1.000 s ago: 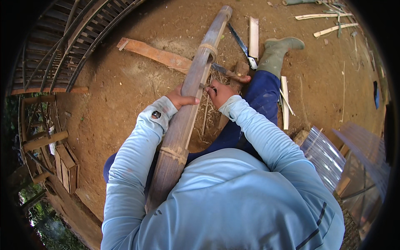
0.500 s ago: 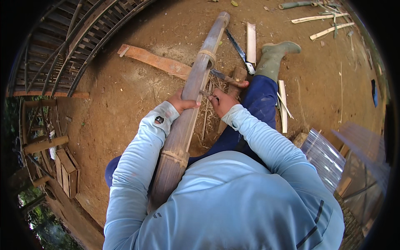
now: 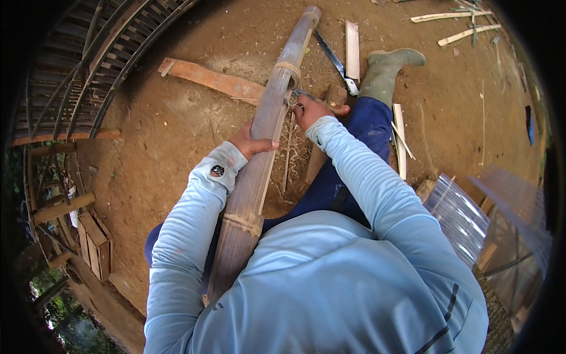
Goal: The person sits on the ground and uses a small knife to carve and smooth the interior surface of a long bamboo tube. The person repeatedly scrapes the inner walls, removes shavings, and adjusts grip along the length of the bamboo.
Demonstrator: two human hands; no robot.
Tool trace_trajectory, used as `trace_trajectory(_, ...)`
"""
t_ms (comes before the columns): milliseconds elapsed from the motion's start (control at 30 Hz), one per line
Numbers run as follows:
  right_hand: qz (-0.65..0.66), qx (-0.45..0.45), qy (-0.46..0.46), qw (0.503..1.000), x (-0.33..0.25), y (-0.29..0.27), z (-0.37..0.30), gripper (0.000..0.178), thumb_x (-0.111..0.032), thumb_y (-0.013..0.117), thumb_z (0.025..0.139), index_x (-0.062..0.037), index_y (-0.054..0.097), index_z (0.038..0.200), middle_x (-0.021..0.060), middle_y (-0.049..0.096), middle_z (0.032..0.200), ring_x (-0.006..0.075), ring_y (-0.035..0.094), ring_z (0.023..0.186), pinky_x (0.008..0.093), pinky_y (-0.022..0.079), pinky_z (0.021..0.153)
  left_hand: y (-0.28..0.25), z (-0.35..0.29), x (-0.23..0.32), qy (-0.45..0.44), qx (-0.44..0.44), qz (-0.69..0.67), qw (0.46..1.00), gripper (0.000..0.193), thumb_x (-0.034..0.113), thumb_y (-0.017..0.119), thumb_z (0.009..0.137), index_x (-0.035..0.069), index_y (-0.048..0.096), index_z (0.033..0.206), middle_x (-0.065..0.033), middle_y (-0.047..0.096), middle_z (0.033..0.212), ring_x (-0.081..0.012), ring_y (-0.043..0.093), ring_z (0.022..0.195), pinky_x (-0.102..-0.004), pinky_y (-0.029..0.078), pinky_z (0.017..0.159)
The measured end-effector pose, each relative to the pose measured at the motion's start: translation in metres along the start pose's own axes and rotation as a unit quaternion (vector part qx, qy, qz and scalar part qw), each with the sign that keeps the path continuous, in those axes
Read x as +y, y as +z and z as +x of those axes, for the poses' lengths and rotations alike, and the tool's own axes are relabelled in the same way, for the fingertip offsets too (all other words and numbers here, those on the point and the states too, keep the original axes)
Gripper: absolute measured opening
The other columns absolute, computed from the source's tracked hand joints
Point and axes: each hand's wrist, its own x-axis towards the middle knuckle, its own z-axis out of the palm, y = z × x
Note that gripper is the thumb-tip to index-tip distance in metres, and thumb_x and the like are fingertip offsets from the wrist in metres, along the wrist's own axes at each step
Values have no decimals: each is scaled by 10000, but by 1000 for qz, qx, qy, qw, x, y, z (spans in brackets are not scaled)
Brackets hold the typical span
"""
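A long split bamboo pole slants away from my body, its near end by my left side and its far end near the top. My left hand grips it around the middle, thumb across the top. At the pole's right edge, just below a node, my right hand is closed, fingers pinched against the edge. A pale curled shaving shows at the fingertips; what they pinch is mostly hidden. Just beyond that hand lies a knife with a wooden handle, beside a wooden block.
A handsaw and a pale wood slat lie beyond the boot. A reddish board lies left of the pole. Clear corrugated sheets stand at right, a slatted bamboo structure at upper left.
My right hand has slid up along the pole's edge, away from my body, toward the node. My left hand stays on the pole. The whole view has shifted slightly.
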Motion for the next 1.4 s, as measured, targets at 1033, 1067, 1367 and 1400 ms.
trace_trajectory(1033, 39, -92, -25, 995, 34, -34, -4, 242, -246, 491, 941, -117, 508, 1145, 227, 627, 924, 424, 606, 896, 456, 457, 764, -1, -6, 6, -30, -1, 5, 1000, 937, 267, 823, 674, -42, 312, 1397, -157, 562, 1209, -249, 548, 1098, -350, 424, 949)
trace_trajectory(1067, 2, -96, -40, 995, 34, -35, -1, 236, -252, 478, 944, -131, 516, 1144, 221, 630, 920, 417, 610, 890, 463, 458, 762, 0, -5, 6, -28, -5, 0, 1000, 941, 269, 823, 674, -45, 309, 1397, -158, 561, 1211, -250, 548, 1099, -350, 424, 951)
trace_trajectory(1367, -71, -63, -113, 989, 69, -61, 9, 207, -271, 449, 956, -108, 520, 1062, 218, 626, 866, 416, 609, 871, 497, 460, 755, -7, 5, -11, -27, 16, 21, 999, 984, 307, 835, 650, -57, 301, 1393, -181, 554, 1216, -254, 542, 1111, -361, 416, 960)
trace_trajectory(1400, -74, -64, -103, 990, 60, -60, 13, 209, -275, 443, 959, -109, 520, 1061, 219, 627, 868, 418, 609, 872, 499, 459, 756, -7, 4, -10, -29, 15, 19, 999, 986, 310, 837, 648, -55, 303, 1392, -184, 552, 1218, -256, 540, 1114, -362, 415, 962)
